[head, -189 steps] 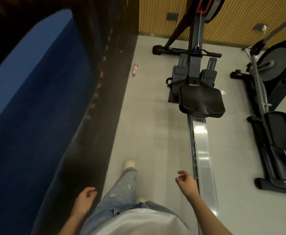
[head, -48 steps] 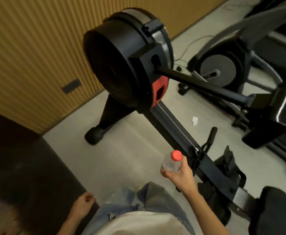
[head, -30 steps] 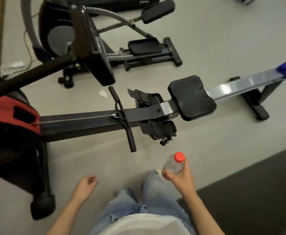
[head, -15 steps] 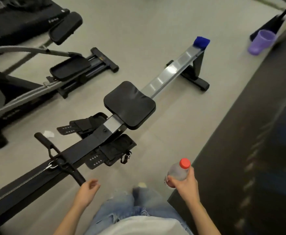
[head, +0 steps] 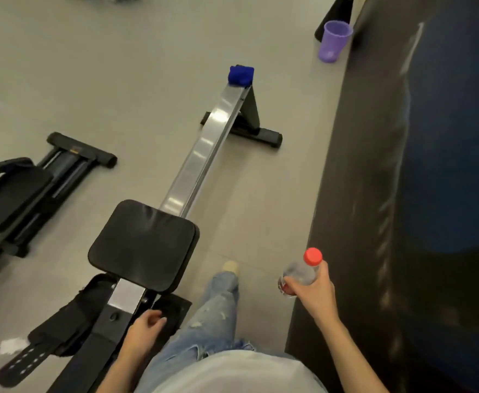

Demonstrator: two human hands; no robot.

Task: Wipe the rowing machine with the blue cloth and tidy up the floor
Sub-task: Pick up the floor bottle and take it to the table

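The rowing machine's silver rail (head: 204, 154) runs from its black seat (head: 143, 243) up to the far end, where the blue cloth (head: 241, 75) lies bunched on the rail tip. My right hand (head: 312, 290) grips a clear plastic bottle (head: 303, 272) with a red cap, held upright to the right of my leg. My left hand (head: 144, 331) hangs loosely curled and holds nothing, over the black footrest (head: 68, 321) beside the seat. A small white scrap of paper (head: 11, 345) lies on the floor at the lower left.
A purple plastic bin (head: 334, 41) stands on the floor at the upper right, beside a black stand. A dark mat (head: 360, 194) and a big blue ball (head: 453, 137) fill the right side. Another black exercise machine (head: 20, 194) sits on the left.
I have turned and stepped along the rowing machine towards its rear end; the seat, cloth and purple bin are nearer. The bottle stays in my right hand, picked up from the floor earlier.
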